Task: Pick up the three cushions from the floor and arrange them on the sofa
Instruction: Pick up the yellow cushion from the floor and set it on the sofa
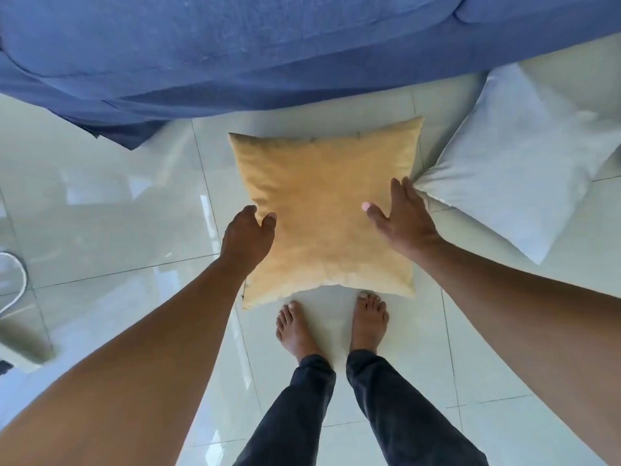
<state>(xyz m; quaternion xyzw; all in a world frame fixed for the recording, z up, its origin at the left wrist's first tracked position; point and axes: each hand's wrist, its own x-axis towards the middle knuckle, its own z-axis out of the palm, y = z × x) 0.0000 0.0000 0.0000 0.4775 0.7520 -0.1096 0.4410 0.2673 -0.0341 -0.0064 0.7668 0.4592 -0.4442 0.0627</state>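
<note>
I count two cushions on my feed, a yellow cushion [322,210] and a white cushion [524,169], and one sofa [235,45]. I also count two hands, the left hand [247,235] and the right hand [403,218], and two bare feet, the left foot [295,331] and the right foot [368,321].

Both bare arms extended forward and down, left hand [248,235] gripping yellow cushion [322,210] edge, right hand [405,218] flat against opposite edge, thumb spread

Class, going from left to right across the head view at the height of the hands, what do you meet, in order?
white cord → left hand → yellow cushion → right hand → white cushion
</note>
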